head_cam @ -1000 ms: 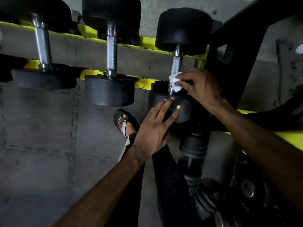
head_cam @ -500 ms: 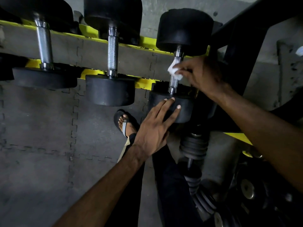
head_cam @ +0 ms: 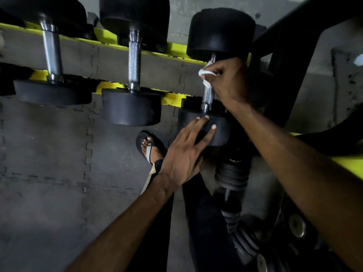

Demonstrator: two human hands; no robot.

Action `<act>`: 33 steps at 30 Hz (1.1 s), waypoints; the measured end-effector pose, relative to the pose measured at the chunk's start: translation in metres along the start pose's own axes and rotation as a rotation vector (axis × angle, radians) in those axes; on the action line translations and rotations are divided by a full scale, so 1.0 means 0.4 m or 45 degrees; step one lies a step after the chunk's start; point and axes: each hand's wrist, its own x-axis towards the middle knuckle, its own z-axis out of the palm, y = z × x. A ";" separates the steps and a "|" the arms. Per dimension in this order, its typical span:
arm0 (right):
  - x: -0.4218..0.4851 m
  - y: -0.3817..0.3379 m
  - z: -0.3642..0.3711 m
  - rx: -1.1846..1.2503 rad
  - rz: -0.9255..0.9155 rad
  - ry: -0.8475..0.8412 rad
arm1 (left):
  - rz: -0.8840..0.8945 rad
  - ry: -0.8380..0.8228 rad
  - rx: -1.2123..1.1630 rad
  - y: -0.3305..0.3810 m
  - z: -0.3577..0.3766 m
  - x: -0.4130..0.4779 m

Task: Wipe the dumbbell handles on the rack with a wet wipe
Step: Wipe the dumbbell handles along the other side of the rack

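Our right hand (head_cam: 227,79) holds the crumpled white wet wipe (head_cam: 204,74) in its grip against the knurled steel handle (head_cam: 208,96) of the rightmost black dumbbell (head_cam: 220,32) on the yellow rack (head_cam: 110,38), while our left hand (head_cam: 184,154) rests straight-fingered on its near head.

This place is a gym, most probably its free-weights corner. From 9 to 1 o'clock, three black dumbbells (head_cam: 134,63) with steel handles lie on a yellow and black rack (head_cam: 110,37). The floor is covered with grey interlocking rubber mats (head_cam: 49,154). At 5 o'clock, round weight plates (head_cam: 296,225) are stored low. Behind the rack is a bare concrete wall (head_cam: 180,18).
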 end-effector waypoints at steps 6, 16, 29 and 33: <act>-0.011 0.019 0.075 0.751 0.401 0.446 | 0.000 0.010 -0.038 -0.003 0.007 0.000; 0.051 0.032 0.083 0.642 0.811 0.463 | 0.042 -0.003 -0.024 -0.017 0.006 0.000; 0.102 0.024 0.028 0.939 1.195 0.038 | 0.056 0.010 -0.067 -0.017 0.008 -0.002; 0.101 0.059 0.031 1.007 1.099 -0.152 | 0.060 0.051 -0.070 -0.019 0.009 -0.001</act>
